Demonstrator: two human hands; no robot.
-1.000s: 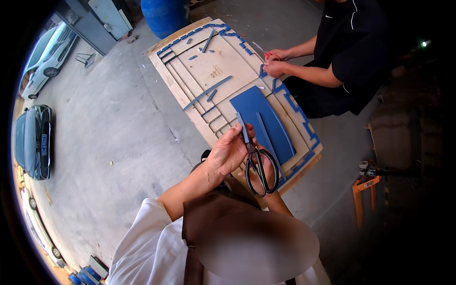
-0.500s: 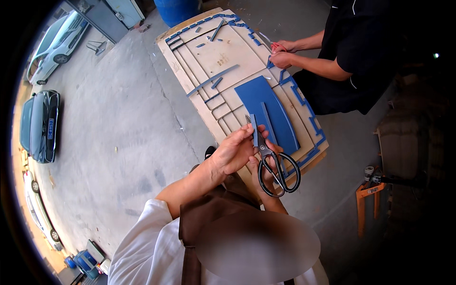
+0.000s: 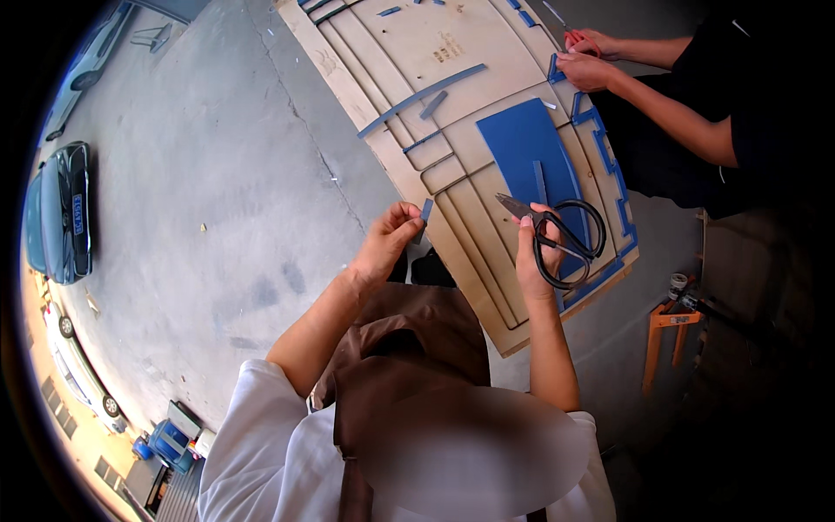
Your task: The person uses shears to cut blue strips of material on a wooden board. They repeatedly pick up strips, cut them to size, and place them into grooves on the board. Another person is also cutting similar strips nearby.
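Note:
My left hand [image 3: 388, 242] pinches a short blue-grey strip [image 3: 425, 211] between thumb and fingertips, just off the board's near left edge. In my right hand [image 3: 537, 257] is a pair of scissors [image 3: 519, 209] with large black loop handles; its blades look closed and point to the upper left. The scissors are over a blue sheet [image 3: 517, 139], which lies on a pale grooved wooden board [image 3: 426, 74]. A narrow strip [image 3: 539, 178] rests on that sheet. Higher on the board are a long blue-grey strip [image 3: 422, 100] and a shorter piece [image 3: 433, 104].
Across the board, a co-worker's hands [image 3: 591, 65] hold red-handled scissors [image 3: 584, 41] and touch a blue piece [image 3: 557, 70]. Blue strips [image 3: 600, 130] line the board's right edge. An orange stand [image 3: 668, 320] is at the right; parked cars [image 3: 74, 213] are far left.
My hands have parted: the left moved left and down with the strip, the right moved right with the scissors. The view has shifted, so the board appears larger and higher.

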